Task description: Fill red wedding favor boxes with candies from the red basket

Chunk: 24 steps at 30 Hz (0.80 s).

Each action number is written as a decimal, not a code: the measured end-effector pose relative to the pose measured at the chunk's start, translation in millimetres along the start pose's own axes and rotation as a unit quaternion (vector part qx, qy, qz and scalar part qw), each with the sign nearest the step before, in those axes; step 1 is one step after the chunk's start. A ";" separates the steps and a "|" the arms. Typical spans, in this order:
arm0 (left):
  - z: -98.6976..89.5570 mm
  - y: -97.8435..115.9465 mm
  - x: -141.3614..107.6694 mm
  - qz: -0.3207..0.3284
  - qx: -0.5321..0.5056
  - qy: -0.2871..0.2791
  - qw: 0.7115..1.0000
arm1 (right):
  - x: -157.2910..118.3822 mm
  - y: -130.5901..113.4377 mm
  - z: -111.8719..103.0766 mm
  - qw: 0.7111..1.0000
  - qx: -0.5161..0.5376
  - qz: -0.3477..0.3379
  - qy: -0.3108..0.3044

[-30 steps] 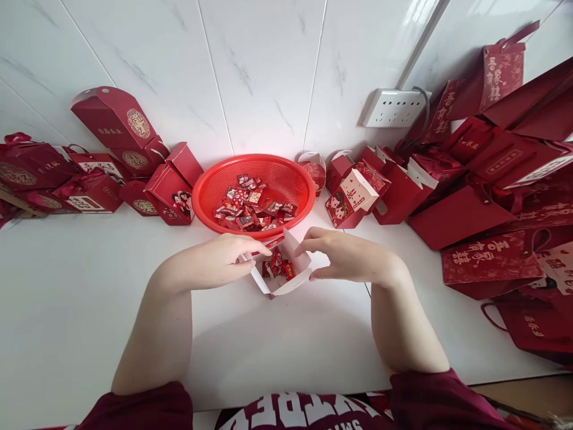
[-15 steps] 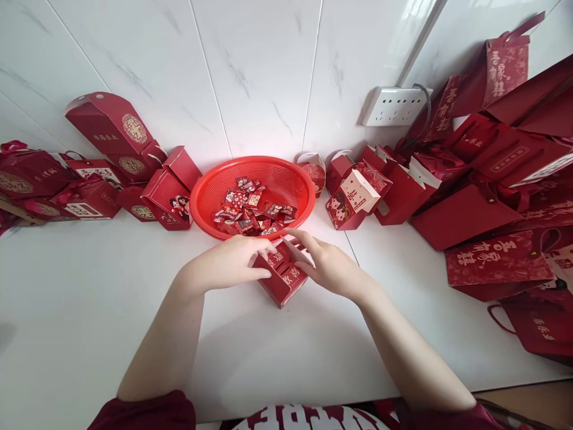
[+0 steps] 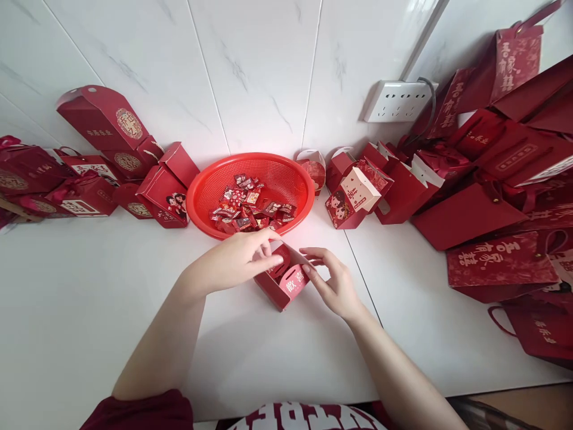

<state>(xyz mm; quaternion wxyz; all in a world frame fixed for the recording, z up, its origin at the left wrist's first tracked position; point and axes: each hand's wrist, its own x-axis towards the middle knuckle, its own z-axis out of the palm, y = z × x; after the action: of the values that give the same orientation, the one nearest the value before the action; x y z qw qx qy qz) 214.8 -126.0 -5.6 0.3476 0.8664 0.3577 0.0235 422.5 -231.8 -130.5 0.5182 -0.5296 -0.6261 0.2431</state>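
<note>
A small red box [image 3: 294, 283] with gold characters stands on the white table just in front of the basket, its top flaps raised. My left hand [image 3: 255, 257] is curved over the box's left and back side, thumb reaching onto a rounded flap. On the other side, my right hand [image 3: 331, 278] pinches the edge of the right flap between thumb and fingers. Behind the box is a red mesh basket [image 3: 293, 173] holding several wrapped sweets [image 3: 250, 200].
Red gift boxes [image 3: 163, 197] stand along the wall at left. More boxes [image 3: 353, 200] are right of the basket, and a tall pile of red boxes [image 3: 496, 263] fills the far right. A power strip [image 3: 398, 101] hangs on the tiled wall.
My right hand has shifted slightly right and down, drawing the right flap outward. A rounded inner flap now stands up more visibly. My left thumb has moved further over the box.
</note>
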 end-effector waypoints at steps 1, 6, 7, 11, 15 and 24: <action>-1.7 1.9 -0.4 -0.007 -0.011 0.004 1.000 | -0.4 0.2 1.2 0.998 -0.016 0.022 0.050; 0.3 9.2 2.4 0.025 0.048 -0.085 0.995 | -6.0 -5.7 0.2 0.978 -0.059 0.118 0.161; 3.3 10.6 3.7 0.046 0.070 -0.100 0.991 | -7.2 -8.1 -1.5 0.982 -0.056 0.091 0.154; 15.7 15.7 6.7 0.125 0.117 -0.071 0.983 | -6.6 -17.6 -12.0 0.992 -0.045 -0.116 0.016; 14.9 15.2 2.7 0.099 0.125 -0.066 0.985 | -0.8 -22.3 -21.0 0.968 -0.088 -0.180 -0.149; -12.2 5.8 -7.8 0.005 0.031 -0.137 0.990 | -3.3 -14.8 -24.9 0.972 -0.060 -0.212 -0.085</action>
<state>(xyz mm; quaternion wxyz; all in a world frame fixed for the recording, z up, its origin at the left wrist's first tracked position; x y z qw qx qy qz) 209.0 -126.8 8.9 0.3662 0.8735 0.3031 -0.1048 438.7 -245.7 -110.5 0.4698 -0.3926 -0.7792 0.1341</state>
